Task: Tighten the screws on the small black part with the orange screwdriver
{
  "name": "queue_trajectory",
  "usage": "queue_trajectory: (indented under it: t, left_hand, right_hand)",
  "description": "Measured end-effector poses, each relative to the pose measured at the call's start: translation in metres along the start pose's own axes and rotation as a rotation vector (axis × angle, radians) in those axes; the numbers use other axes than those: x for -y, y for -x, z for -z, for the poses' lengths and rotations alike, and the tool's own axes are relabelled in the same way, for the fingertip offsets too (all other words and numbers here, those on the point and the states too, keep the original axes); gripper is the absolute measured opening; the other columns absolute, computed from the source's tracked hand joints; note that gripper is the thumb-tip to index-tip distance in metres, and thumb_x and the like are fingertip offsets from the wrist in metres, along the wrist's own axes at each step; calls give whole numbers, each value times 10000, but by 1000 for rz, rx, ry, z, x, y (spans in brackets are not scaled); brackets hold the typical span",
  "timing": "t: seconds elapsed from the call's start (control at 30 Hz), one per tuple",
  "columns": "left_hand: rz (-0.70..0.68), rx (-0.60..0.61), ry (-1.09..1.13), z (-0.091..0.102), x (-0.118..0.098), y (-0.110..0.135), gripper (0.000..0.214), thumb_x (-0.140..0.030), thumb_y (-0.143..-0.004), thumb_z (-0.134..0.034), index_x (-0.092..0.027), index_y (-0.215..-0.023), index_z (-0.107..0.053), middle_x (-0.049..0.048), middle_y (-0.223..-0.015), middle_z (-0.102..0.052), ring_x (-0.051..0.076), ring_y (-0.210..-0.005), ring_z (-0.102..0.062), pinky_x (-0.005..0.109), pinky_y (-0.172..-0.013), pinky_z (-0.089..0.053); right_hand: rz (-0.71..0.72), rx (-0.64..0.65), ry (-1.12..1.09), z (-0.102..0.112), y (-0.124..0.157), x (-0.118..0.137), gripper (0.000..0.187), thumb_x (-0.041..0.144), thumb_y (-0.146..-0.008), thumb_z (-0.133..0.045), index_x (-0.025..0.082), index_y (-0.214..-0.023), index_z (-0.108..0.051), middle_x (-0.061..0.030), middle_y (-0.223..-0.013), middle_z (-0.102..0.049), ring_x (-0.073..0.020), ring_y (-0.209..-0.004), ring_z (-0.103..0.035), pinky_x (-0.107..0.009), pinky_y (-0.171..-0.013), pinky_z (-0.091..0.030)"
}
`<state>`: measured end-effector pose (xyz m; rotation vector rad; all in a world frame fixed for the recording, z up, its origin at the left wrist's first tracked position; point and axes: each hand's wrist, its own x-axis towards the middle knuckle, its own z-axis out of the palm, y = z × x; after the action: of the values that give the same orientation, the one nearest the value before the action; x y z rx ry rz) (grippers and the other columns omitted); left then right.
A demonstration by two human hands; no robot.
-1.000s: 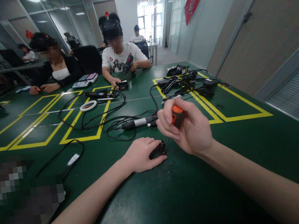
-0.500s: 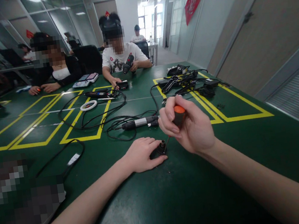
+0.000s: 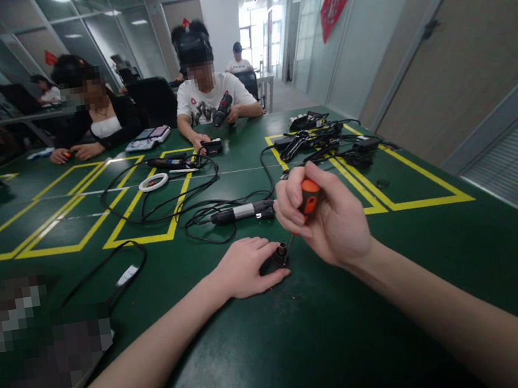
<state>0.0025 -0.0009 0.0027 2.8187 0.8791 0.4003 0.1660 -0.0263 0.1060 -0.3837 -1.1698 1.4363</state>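
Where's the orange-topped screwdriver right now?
In the head view, the screwdriver is just right of centre, in the grip of the right hand, pointing down toward the small black part between thumb and forefinger of the left hand.

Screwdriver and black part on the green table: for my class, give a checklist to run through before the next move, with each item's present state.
1. Screwdriver gripped in the right hand: ok.
2. Black part steadied by the left hand: ok.
3. Shaft directed toward the black part: ok.
4. Screwdriver upright: not ok; it slants in view.
5. Tip seated: cannot tell; too small.
6. Silver-and-black tool clear of the right hand: cannot tell; they meet in view.
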Motion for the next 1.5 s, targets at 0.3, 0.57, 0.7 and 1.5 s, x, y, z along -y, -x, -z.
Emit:
queue_trajectory:
  t: [0.3, 0.57, 0.7, 1.5]
  left_hand:
    - [-4, -8, 10, 0, 0, 1, 317, -496, -971, -597, -186, -1013, -642, 59, -909, -710, 222, -856, -680, 319, -766, -494]
    - [-11, -18, 7, -1, 0, 1, 317, -496, -964, -607, -184, -1004, -644, 58, -890, -707, 223, -831, -674, 319, -744, -488]
    - [-11, -16, 7, -2, 1, 1, 328, -503, -967, -603, -181, -1014, -646, 59, -902, -704, 224, -836, -673, 323, -751, -489]
    - [-7, -15, -6, 0, 0, 1, 324, -496, -959, -626, -174, -996, -646, 54, -873, -700, 216, -806, -670, 312, -728, -481]
  right_hand:
    - [24, -19, 12, 0, 2, -1, 333, 479, -891, -679, 229, -761, -503, 76, -515, -504, -67, -377, -323, -196, -372, -235]
    - [13, -13, 22, 0, 2, -3, 428, 586, -923, -628, 220, -721, -536, 74, -468, -467, -67, -362, -313, -210, -378, -232]
    - [46, -21, 15, 0, 3, -3, 307, 486, -913, -658, 240, -809, -507, 76, -517, -542, -68, -377, -320, -200, -391, -230]
    - [-13, 64, -67, 3, 2, -2, 404, 525, -964, -599, 205, -723, -547, 82, -496, -395, -56, -389, -250, -183, -373, -212]
